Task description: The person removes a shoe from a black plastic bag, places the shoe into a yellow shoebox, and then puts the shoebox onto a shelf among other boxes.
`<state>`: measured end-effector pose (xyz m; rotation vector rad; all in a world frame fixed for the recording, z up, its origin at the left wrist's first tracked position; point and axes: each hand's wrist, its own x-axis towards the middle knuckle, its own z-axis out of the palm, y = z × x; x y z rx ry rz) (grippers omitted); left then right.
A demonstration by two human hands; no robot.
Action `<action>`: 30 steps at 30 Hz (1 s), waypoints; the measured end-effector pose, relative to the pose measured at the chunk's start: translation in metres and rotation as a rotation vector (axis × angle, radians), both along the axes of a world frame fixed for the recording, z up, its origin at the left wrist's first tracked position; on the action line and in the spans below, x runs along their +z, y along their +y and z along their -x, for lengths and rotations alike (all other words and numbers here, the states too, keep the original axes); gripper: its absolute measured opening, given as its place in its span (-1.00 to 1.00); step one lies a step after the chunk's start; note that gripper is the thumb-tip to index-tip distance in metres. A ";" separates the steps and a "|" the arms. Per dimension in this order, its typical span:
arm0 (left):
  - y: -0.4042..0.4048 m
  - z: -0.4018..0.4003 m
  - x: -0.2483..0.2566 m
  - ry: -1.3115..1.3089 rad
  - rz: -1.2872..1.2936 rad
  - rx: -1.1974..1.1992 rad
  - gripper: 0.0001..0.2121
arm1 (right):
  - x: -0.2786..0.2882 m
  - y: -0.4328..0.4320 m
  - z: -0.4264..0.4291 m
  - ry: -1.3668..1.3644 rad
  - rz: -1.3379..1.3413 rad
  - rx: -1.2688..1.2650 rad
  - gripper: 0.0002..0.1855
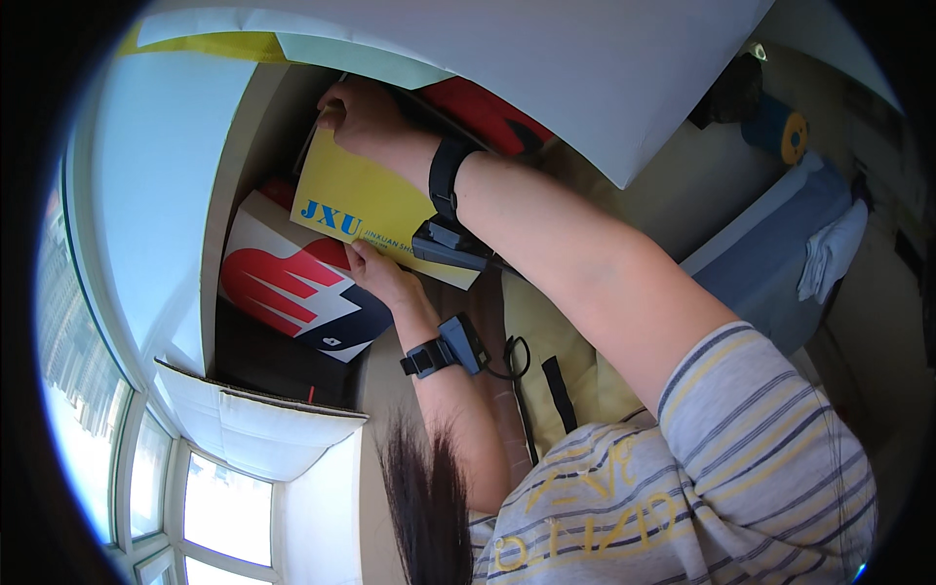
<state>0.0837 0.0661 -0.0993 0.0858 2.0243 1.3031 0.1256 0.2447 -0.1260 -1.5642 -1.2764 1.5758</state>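
Observation:
Both my hands hold a yellow cardboard shoebox (365, 183) with blue writing, tilted inside a large open carton. My right hand (358, 113) grips its upper corner, fingers curled over the edge. At its lower edge is my left hand (380, 270), thumb against the yellow face and the other fingers mostly hidden. Partly beneath it, a white box (285, 281) with a red and dark blue print lies tilted in the carton. Beyond my right wrist shows a red item with a black mark (486, 110), partly covered.
The carton's flaps (270, 424) fold outward on the near side, and a broad white panel (512, 51) hangs across the top. Windows (227, 512) stand at left. A black cable (521, 358) loops beside my left wrist device (464, 344). White cloth (833, 248) rests on a blue-grey surface at right.

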 end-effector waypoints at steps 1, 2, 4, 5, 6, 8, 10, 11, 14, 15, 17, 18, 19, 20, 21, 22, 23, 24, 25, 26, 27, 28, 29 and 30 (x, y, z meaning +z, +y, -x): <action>-0.001 0.000 0.000 0.001 0.001 0.005 -0.67 | 0.002 0.000 0.000 -0.022 -0.019 0.003 -0.79; -0.002 0.001 0.000 0.012 0.012 -0.001 -0.68 | 0.003 0.000 0.001 -0.022 -0.019 0.007 -0.79; 0.002 0.000 0.001 0.019 0.022 -0.008 -0.69 | 0.004 0.002 0.001 -0.075 -0.057 0.044 -0.80; 0.004 -0.001 0.001 0.009 0.024 0.012 -0.69 | 0.004 0.003 0.000 -0.077 -0.058 0.046 -0.80; 0.005 0.000 0.002 0.003 0.025 0.034 -0.70 | 0.005 0.004 0.001 -0.053 -0.057 0.028 -0.82; 0.005 0.001 0.000 0.004 0.013 0.023 -0.71 | 0.008 0.007 0.002 -0.027 -0.057 0.015 -0.83; 0.006 0.000 -0.001 -0.021 -0.002 0.036 -0.72 | 0.009 0.007 0.001 -0.023 -0.099 -0.029 -0.86; 0.005 0.000 -0.001 -0.021 0.000 0.042 -0.72 | 0.009 0.006 0.000 -0.023 -0.097 -0.023 -0.86; 0.009 0.003 0.001 -0.031 0.033 0.082 -0.72 | 0.012 0.009 0.003 -0.021 -0.082 -0.022 -0.86; 0.008 0.001 0.000 -0.042 0.014 0.083 -0.72 | 0.010 0.009 0.002 0.007 -0.050 -0.011 -0.86; 0.002 -0.004 0.000 -0.057 -0.002 0.087 -0.72 | 0.008 0.004 -0.003 0.031 -0.015 0.004 -0.86; 0.003 -0.003 0.001 -0.075 -0.033 0.099 -0.71 | 0.006 0.006 -0.003 0.029 -0.080 0.013 -0.85; 0.005 -0.003 0.002 -0.093 -0.064 0.112 -0.71 | 0.004 0.007 -0.002 0.027 -0.145 0.021 -0.84; 0.007 -0.002 0.002 -0.090 -0.072 0.114 -0.71 | 0.003 0.007 -0.001 -0.009 -0.172 0.007 -0.83; 0.003 -0.002 0.002 -0.090 -0.033 0.084 -0.71 | 0.004 0.004 -0.003 -0.010 -0.166 0.012 -0.83; -0.001 -0.003 0.003 -0.090 0.006 0.053 -0.70 | 0.004 0.003 -0.007 0.016 -0.116 0.002 -0.83; -0.005 -0.006 0.003 -0.093 0.011 0.056 -0.70 | 0.006 0.000 -0.009 0.042 -0.066 -0.008 -0.83; 0.002 -0.010 0.005 -0.064 0.007 0.072 -0.70 | 0.006 0.006 -0.009 0.026 -0.104 -0.017 -0.82; 0.010 -0.012 0.007 -0.036 0.004 0.089 -0.70 | 0.007 0.008 -0.008 0.026 -0.120 -0.016 -0.82; 0.015 -0.011 0.012 -0.030 0.021 0.130 -0.71 | 0.009 0.010 -0.007 0.008 -0.131 -0.016 -0.82; 0.016 -0.009 0.013 -0.028 0.013 0.131 -0.71 | 0.013 0.010 -0.005 -0.007 -0.133 -0.015 -0.81; 0.018 -0.005 0.015 -0.030 -0.030 0.097 -0.71 | 0.017 0.012 -0.002 -0.049 -0.153 -0.016 -0.81; 0.020 -0.003 0.017 -0.029 -0.074 0.062 -0.71 | 0.022 0.015 0.000 -0.042 -0.161 -0.015 -0.81; 0.018 -0.008 0.014 -0.040 -0.091 0.061 -0.71 | 0.023 0.015 -0.005 -0.029 -0.176 -0.043 -0.79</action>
